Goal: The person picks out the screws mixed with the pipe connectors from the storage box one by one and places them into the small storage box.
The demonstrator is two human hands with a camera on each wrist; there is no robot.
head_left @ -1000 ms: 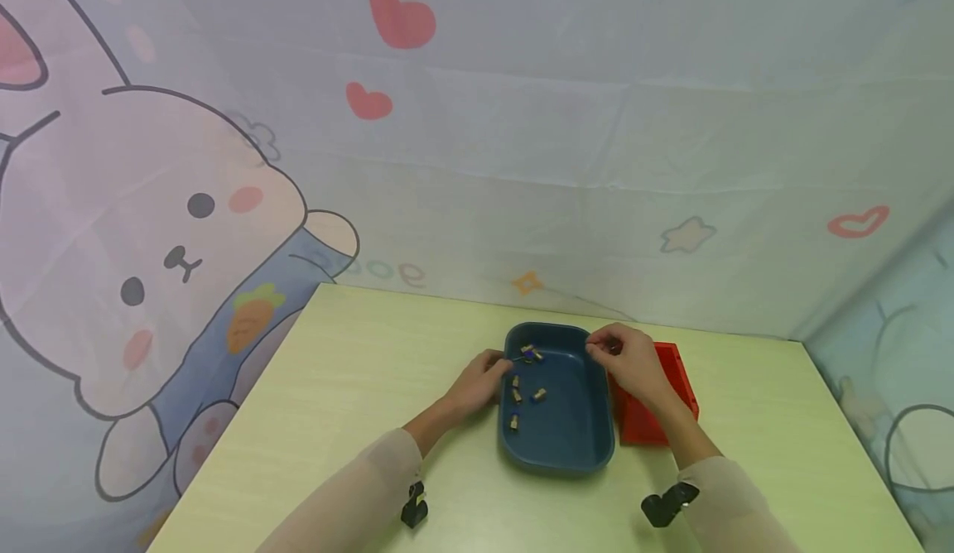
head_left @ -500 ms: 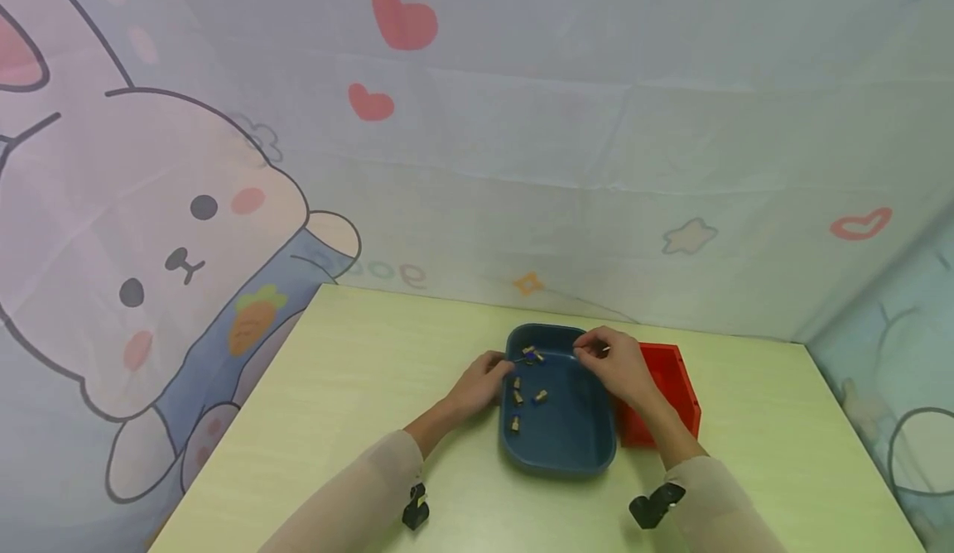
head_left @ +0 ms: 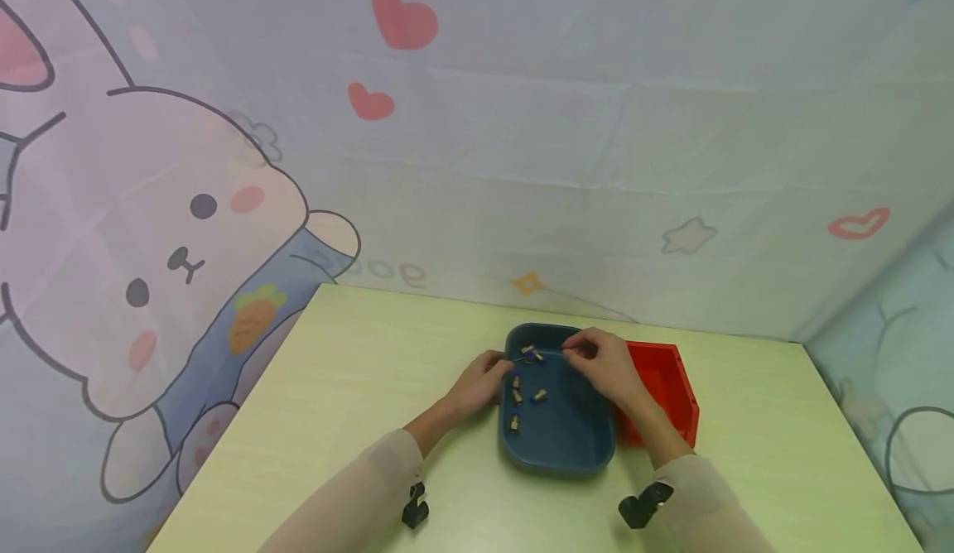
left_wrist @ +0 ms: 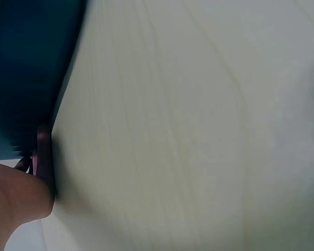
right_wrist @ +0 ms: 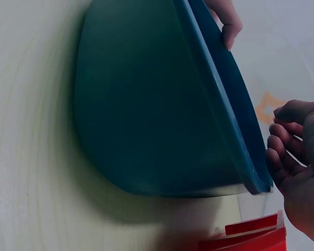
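Observation:
A deep blue plastic bin [head_left: 570, 425] stands on the table. Several small brass-coloured pieces, some with blue parts, lie along its left side; one brass piece [head_left: 540, 396] sits nearer the middle. My left hand [head_left: 477, 383] grips the bin's left rim, its fingers seen over that edge in the right wrist view. Over the bin's far right part is my right hand [head_left: 607, 363], fingers bent and the thumb [right_wrist: 293, 111] close to the index fingertip. Whether something tiny is between them cannot be made out. In the left wrist view, the left hand [left_wrist: 21, 193] lies against the bin's outer wall.
A red plastic bin [head_left: 681, 387] stands close against the blue bin's right side, partly covered by my right forearm. The pale wooden table [head_left: 373, 346] ends at a printed cloth backdrop [head_left: 522, 164]. A wrist camera is strapped to each forearm.
My right hand has moved left, from the gap between the two bins to over the blue bin, uncovering more of the red bin. The left hand keeps its place on the rim.

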